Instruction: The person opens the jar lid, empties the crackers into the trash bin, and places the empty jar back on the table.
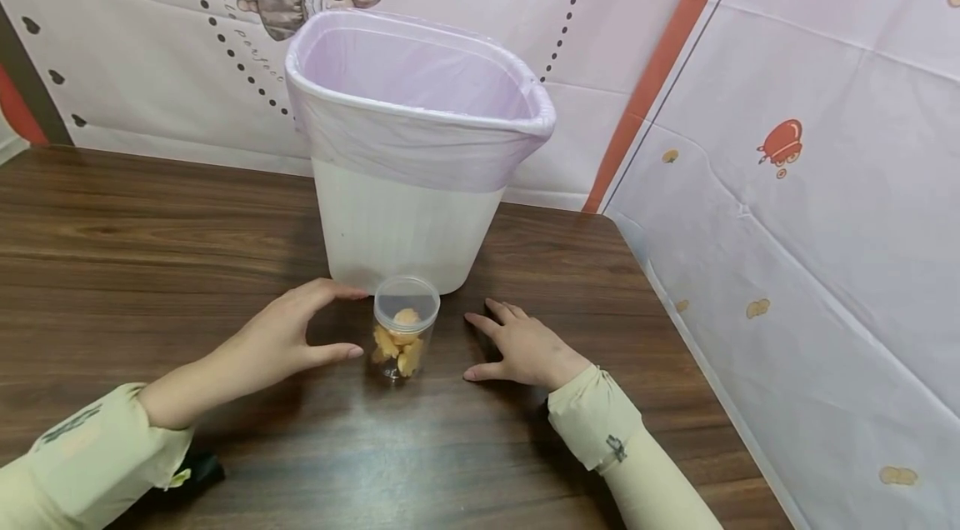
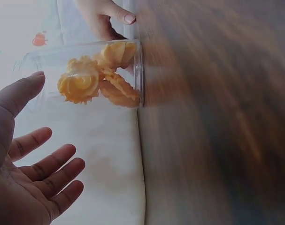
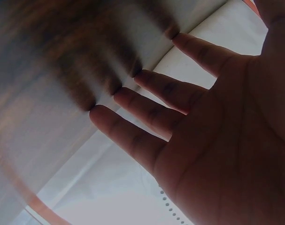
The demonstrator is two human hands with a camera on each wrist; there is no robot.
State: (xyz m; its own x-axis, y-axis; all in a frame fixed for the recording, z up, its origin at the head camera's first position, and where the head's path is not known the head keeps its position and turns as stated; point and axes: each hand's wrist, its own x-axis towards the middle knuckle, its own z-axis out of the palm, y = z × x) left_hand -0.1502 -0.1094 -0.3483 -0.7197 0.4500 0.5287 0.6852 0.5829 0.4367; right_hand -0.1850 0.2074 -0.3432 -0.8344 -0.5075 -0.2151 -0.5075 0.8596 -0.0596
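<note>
A clear plastic jar (image 1: 406, 330) with a translucent lid stands upright on the table, just in front of a white bin. Several golden swirled cookies (image 2: 80, 80) lie inside it. My left hand (image 1: 281, 338) is spread at the jar's left side, thumb and fingers apart, with a small gap to the jar in the head view. On the other side, my right hand (image 1: 521, 347) is low over the table with its fingers spread and fingertips (image 3: 99, 112) right at the wood. Nothing is held in either hand.
The white bin (image 1: 405, 222), lined with a lilac plastic bag (image 1: 420, 151), stands at the back of the dark wooden table (image 1: 150, 247). Printed cloth (image 1: 825, 80) hangs behind the table and along its right edge. A dark object (image 1: 201, 473) lies beneath the left sleeve.
</note>
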